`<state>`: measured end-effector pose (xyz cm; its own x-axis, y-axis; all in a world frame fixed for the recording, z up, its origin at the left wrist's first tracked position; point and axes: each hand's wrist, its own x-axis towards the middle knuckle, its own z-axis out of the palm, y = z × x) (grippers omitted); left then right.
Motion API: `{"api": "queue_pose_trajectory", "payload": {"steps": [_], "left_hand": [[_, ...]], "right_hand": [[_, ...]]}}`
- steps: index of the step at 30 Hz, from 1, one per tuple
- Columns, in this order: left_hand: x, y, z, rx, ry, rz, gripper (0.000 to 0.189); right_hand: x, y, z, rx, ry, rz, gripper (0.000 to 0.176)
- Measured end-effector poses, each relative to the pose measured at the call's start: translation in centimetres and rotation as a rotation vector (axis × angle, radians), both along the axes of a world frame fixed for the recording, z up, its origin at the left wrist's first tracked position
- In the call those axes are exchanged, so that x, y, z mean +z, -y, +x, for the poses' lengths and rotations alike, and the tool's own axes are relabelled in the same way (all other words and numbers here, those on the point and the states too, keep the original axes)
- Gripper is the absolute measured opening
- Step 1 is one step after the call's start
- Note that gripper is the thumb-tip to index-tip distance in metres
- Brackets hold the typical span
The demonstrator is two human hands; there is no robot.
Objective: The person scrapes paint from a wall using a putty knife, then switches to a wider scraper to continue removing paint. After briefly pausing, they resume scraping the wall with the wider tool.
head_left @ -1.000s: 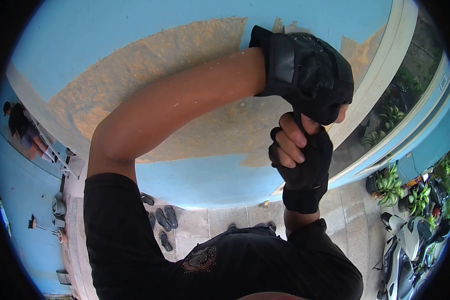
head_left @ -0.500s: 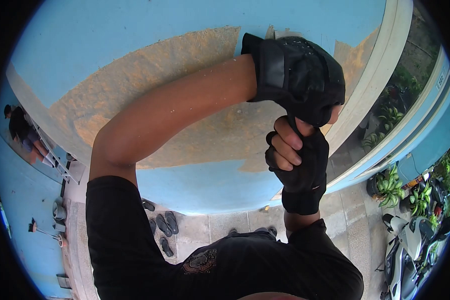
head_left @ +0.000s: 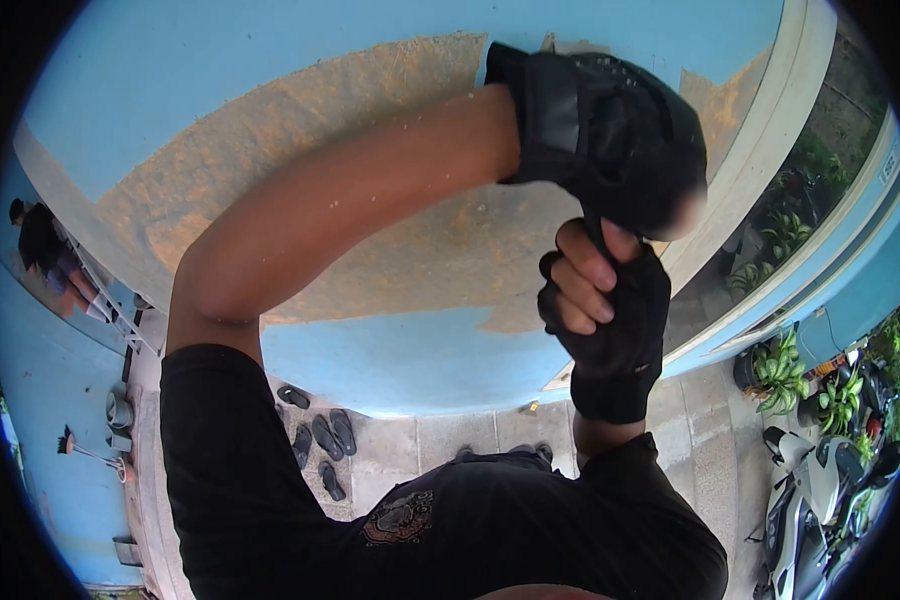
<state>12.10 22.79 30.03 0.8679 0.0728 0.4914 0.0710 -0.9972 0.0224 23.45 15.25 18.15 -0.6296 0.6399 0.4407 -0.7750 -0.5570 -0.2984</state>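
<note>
My left hand (head_left: pixel 620 140), in a black fingerless glove, is curled in front of the wall (head_left: pixel 400 250), its back toward me and slightly blurred. Most of its fingers are hidden behind the glove. Directly beneath it, my right hand (head_left: pixel 610 300), gloved the same way, is closed in a fist with bare fingertips showing. A narrow black handle (head_left: pixel 594 232) shows between the two hands and runs into the right fist; its other end is out of sight. A large brown, rough patch (head_left: pixel 300 130) breaks the wall's light blue paint behind my left forearm.
A window frame (head_left: pixel 770 150) borders the wall at right. Several dark sandals (head_left: pixel 327 436) lie on the paved floor (head_left: pixel 388 446). Potted plants (head_left: pixel 778 375) and motorbikes (head_left: pixel 810 500) stand at right. At far left, another person (head_left: pixel 45 250) is by a ladder (head_left: pixel 105 290).
Both hands appear a little higher and further right in the view, and the wall has shifted the same way. The left hand is now more blurred.
</note>
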Motion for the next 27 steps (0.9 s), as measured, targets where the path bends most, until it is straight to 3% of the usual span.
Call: {"api": "queue_pose_trajectory", "payload": {"steps": [3,5,15,16,17,21,24,27], "left_hand": [[1.0,0.7,0.0,0.106,-0.118,-0.163,0.011],[1.0,1.5,0.3,0.164,-0.198,0.049,0.011],[0.6,0.2,0.0,0.076,-0.057,0.045,0.015],[0.8,0.0,0.1,0.206,-0.193,0.042,0.013],[0.9,-0.2,0.2,0.339,-0.329,0.045,0.024],[0.3,-0.2,-0.7,0.188,-0.214,0.063,0.025],[0.8,-0.3,-0.6,0.165,-0.295,-0.01,0.025],[0.8,0.4,0.1,0.222,-0.241,0.073,0.023]], "right_hand": [[-0.1,-0.5,-0.2,-0.018,-0.017,0.034,0.017],[-0.2,0.4,0.0,-0.004,-0.001,0.032,0.016],[0.2,-1.0,-0.5,-0.019,-0.018,0.061,0.014],[0.0,-1.4,-0.6,-0.007,-0.055,0.042,0.013],[-0.2,-1.1,-0.8,-0.041,-0.048,0.003,0.013],[-0.4,0.1,-0.7,-0.026,-0.001,0.052,0.014],[-0.7,-1.6,-1.1,0.002,-0.095,0.045,0.015],[-0.6,-0.4,-0.6,-0.008,-0.062,0.048,0.015]]}}
